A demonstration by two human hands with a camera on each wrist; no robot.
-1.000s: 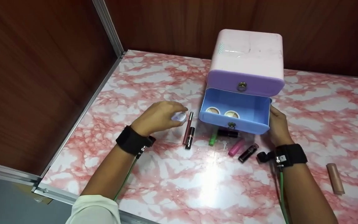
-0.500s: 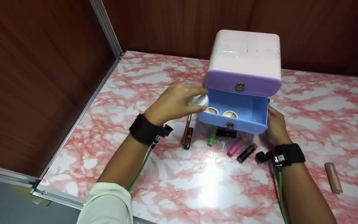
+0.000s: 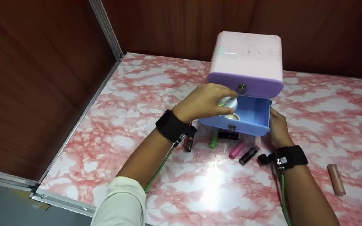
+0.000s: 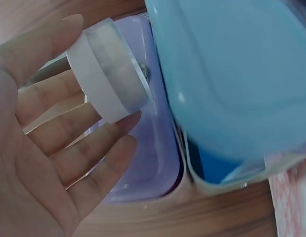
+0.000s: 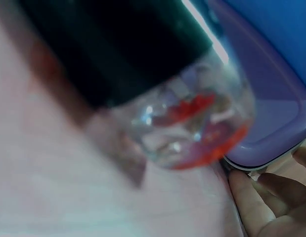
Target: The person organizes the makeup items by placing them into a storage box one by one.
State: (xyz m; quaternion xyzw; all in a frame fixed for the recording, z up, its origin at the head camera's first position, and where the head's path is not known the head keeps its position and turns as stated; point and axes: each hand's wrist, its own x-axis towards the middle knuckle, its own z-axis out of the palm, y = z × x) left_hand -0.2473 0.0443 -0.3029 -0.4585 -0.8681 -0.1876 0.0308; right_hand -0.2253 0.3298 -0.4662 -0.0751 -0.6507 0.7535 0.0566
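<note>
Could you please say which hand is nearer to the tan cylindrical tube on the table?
Right: in the head view, the right hand is up and left of the tube; the left hand is farther left, above the blue plastic drawer.

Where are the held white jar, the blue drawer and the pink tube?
White jar (image 4: 99,74), left wrist view: white side band.
Blue drawer (image 3: 248,129), head view: front panel.
Pink tube (image 3: 237,149), head view: middle of its body.
</note>
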